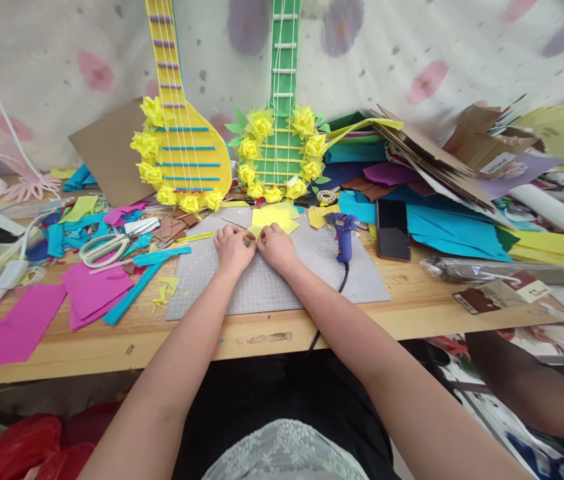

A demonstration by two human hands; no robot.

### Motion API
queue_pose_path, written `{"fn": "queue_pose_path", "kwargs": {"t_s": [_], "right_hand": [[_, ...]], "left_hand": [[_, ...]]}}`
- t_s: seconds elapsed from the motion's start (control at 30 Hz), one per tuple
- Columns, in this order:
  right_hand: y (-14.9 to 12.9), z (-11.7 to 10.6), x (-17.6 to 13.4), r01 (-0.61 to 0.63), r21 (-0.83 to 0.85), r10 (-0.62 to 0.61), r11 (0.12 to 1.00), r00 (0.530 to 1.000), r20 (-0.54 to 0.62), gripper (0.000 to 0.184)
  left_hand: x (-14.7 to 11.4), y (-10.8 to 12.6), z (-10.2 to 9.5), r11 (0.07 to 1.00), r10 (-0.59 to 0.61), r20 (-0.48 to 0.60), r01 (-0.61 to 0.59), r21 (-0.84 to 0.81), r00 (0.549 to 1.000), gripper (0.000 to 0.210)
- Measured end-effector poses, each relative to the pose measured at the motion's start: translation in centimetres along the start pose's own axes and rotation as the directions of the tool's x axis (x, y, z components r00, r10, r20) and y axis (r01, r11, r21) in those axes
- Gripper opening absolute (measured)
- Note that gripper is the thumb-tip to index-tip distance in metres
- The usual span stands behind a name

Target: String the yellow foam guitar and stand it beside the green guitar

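Over the grey cutting mat [242, 293], my left hand [235, 249] and my right hand [277, 248] meet with thumbs and fingertips pinched close together. Between the fingertips is a small piece of yellow paper [259, 238], mostly covered by the fingers. Just beyond it lie yellow paper sheets [276, 215] at the mat's far edge. To the right of my right hand a blue-purple glue gun [345, 240] rests on the mat, its black cord running off the table's front. A thin stick [232, 221] lies behind my left hand.
Yellow [195, 147] and green [277, 160] paper instruments with yellow flowers stand at the back. White-handled scissors [105, 250], magenta paper [95, 293] and blue strips lie left. A phone [393, 230], blue sheets [457, 230] and stacked cardboard [437, 160] are on the right.
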State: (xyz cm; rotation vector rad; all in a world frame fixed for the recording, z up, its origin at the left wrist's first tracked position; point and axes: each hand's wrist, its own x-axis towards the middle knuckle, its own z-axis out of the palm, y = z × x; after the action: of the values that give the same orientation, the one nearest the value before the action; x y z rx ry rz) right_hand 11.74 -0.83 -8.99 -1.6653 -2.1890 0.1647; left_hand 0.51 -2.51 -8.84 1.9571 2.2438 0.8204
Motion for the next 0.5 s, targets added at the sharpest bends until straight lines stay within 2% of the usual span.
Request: {"fn": "queue_pose_path", "kwargs": {"t_s": [0.2,0.5], "right_hand": [[0.03,-0.09,-0.05,0.000,-0.020,0.001,1.000,0.999,0.035,0.022],[0.72,0.51,0.15,-0.073,0.157,0.072,0.985,0.997,0.013,0.028]], "left_hand": [[0.01,0.09,0.09,1.000,-0.021,0.006,0.021,-0.016,1.000,0.011],[0.16,-0.58,-0.05,0.998,0.003,-0.003,-0.003,-0.066,1.000,0.024]]}}
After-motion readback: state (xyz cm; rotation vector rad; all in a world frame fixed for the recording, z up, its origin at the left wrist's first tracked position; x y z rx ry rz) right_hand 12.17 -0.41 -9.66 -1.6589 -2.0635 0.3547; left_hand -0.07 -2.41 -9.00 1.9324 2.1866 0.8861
